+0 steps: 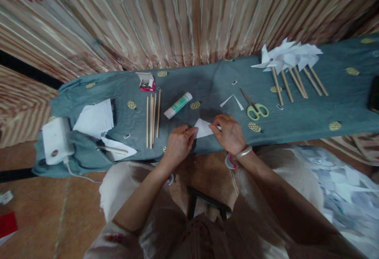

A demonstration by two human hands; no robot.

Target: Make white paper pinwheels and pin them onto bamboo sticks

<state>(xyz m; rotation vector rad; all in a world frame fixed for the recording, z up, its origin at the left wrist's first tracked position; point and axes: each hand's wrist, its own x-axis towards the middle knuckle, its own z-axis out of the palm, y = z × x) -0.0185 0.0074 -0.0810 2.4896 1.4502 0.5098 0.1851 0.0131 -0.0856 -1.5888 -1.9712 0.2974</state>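
Cloth-covered table (207, 81), viewed from above.
White pinwheels (291, 57) lie in a row at the right, handles toward the person. The left hand (180, 142) and right hand (229, 132) face each other at the near edge, thumb and fingers of each drawn together in a pinch. Wooden sticks (158, 113) lie to their left; scissors (256, 107) rest beyond the right hand, a glue stick (178, 105) beyond the left. A small white paper (203, 128) is pinched at opposite ends between the hands. Paper slivers (226, 101) lie just left of the scissors.
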